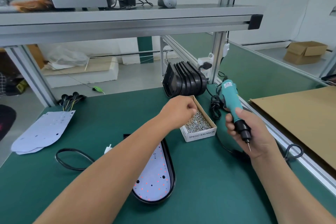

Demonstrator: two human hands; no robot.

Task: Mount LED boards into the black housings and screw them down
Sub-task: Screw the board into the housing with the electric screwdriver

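A black housing (172, 169) lies on the green mat in front of me with a white LED board (154, 178) inside it, red dots lit. My left forearm crosses over its upper part. My left hand (177, 110) reaches into a small cardboard box (201, 135) of silver screws (197, 123), fingers curled down among them; whether it holds a screw is hidden. My right hand (247, 132) grips a teal electric screwdriver (234, 107), bit pointing down to the right of the box.
A stack of empty black housings (183, 81) stands behind the screw box. Loose white LED boards (43, 131) with wires lie at the left. A black cable loop (72, 158) lies near the housing. Brown cardboard (298, 120) covers the right bench. A shelf runs overhead.
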